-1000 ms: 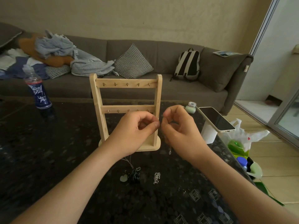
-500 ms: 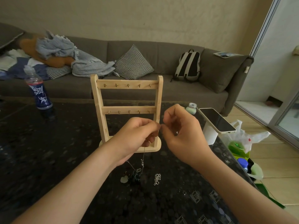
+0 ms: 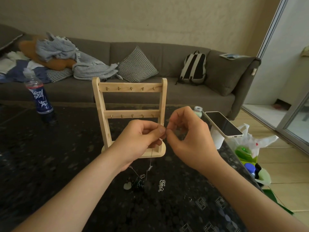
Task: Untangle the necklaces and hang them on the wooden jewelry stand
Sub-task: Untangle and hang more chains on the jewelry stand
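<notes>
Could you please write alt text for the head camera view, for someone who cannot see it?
A left hand and right hand pinch a thin silver chain in front of a wooden jewelry stand with bare hooks. The chain hangs down to a tangle of necklaces on the dark table.

A dark patterned table (image 3: 50, 164) carries a blue-labelled bottle (image 3: 39, 96) at far left. At its right edge a phone (image 3: 223, 124) lies tilted on a white holder (image 3: 216, 139), with a small jar (image 3: 197, 110) just behind. Beyond stands a grey sofa (image 3: 167, 52) bearing a checked cushion (image 3: 137, 65), a backpack (image 3: 194, 67), a rumpled blue blanket (image 3: 80, 61) over an orange pillow (image 3: 31, 52), and a magazine (image 3: 231, 56) on its arm. A white plastic bag (image 3: 255, 143) sits on the floor at right.
</notes>
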